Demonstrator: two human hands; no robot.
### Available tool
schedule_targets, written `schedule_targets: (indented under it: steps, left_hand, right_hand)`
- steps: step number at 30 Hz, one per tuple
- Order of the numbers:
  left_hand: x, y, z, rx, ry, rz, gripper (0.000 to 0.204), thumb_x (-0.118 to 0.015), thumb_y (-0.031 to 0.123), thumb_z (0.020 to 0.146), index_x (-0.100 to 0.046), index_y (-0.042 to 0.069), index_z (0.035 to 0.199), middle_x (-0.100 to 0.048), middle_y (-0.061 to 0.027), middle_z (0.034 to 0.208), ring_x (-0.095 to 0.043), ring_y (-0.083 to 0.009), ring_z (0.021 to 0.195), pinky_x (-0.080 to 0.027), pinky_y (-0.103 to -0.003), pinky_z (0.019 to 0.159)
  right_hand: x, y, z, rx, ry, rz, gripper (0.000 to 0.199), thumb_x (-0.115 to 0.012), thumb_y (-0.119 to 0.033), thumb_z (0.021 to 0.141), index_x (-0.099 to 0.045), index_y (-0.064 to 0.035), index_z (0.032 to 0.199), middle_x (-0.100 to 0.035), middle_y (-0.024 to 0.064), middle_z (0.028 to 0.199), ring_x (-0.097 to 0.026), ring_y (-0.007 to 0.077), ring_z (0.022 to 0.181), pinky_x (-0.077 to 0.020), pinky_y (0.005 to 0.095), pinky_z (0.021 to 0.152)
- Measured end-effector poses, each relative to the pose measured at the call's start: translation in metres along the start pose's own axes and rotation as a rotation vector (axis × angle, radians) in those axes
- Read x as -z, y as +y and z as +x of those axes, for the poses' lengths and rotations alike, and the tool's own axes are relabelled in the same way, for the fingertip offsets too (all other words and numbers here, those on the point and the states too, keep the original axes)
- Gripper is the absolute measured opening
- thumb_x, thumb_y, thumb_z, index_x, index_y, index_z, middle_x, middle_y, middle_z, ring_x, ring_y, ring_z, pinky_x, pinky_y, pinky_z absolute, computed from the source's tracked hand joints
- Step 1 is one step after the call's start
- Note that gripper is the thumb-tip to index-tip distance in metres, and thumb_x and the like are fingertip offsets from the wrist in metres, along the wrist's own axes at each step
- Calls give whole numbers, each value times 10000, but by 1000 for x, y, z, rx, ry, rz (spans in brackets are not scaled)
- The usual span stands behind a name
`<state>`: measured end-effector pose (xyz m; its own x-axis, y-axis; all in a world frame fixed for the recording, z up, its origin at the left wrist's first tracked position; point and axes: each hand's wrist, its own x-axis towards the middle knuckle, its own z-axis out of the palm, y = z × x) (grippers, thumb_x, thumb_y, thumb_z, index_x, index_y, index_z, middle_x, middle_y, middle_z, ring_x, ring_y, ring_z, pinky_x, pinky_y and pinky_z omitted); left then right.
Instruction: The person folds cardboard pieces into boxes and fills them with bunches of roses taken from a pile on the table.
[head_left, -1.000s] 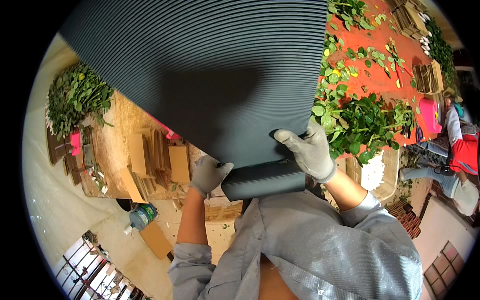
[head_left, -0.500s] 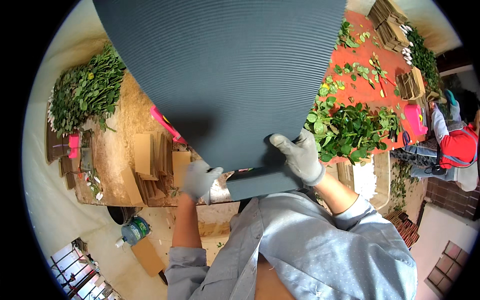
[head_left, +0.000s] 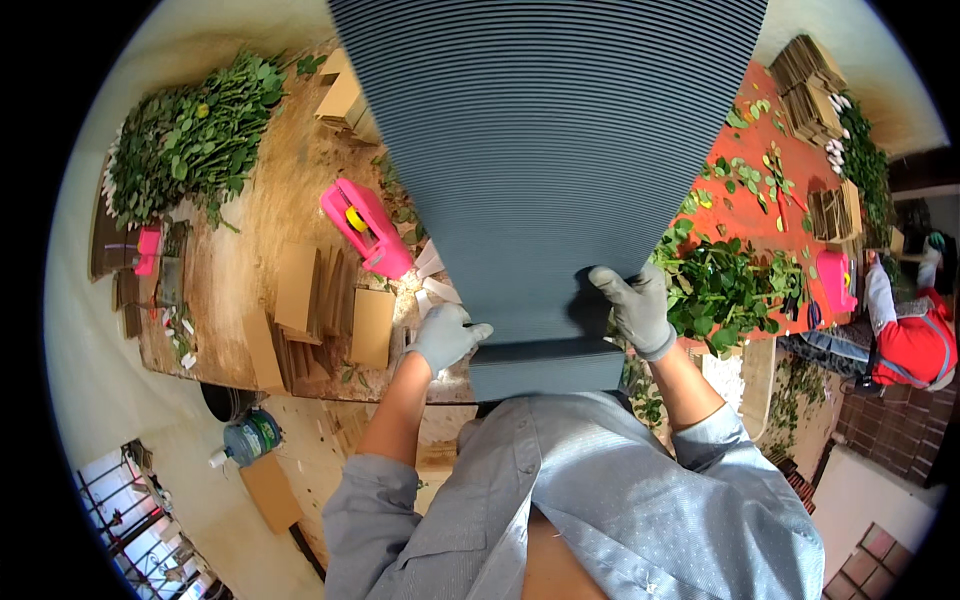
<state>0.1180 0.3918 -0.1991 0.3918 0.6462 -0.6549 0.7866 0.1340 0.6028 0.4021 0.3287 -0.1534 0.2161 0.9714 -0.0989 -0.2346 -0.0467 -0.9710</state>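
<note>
Left hand (head_left: 446, 338), gloved, is curled around the lower left edge of the grey corrugated sheet (head_left: 545, 160); a pink tape dispenser (head_left: 366, 228) lies just beyond it. Right hand (head_left: 634, 306) is clamped on the lower right edge, green cuttings (head_left: 722, 285) beside it. The view past the hands is blocked by the sheet; the dispenser could be knocked.

The grey ribbed sheet (head_left: 545, 150) now swings upright before me, baring the pink tool (head_left: 366, 228) on the table's (head_left: 260, 200) middle; my left hand (head_left: 447, 336) sits at its lower corner.
</note>
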Motion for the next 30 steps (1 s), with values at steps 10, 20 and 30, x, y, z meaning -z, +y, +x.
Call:
schedule_targets:
  steps: [10,20,30]
  left_hand:
    - [-10,-5,1,-49,29,41,335,-769,290,853,-736,-42,826,-696,-208,737,-696,-335,747,-525,-422,721]
    - [-14,0,11,-67,15,31,292,-764,278,852,-750,-1,939,-715,-191,806,-701,-326,792,-532,-418,761]
    - [-50,-48,27,-98,172,79,347,-753,391,838,-748,58,934,-720,-212,942,-691,-391,922,-534,-472,825]
  right_hand:
    - [6,-11,4,-53,23,-58,114,-653,19,944,-691,-3,1049,-703,-13,929,-597,58,794,-485,228,730]
    - [15,-4,11,-17,32,-225,82,-664,-7,950,-716,3,1012,-698,-20,882,-579,45,774,-482,225,711]
    - [56,14,9,80,-134,-868,175,-600,-30,947,-690,15,1090,-749,153,942,-720,240,863,-554,358,777]
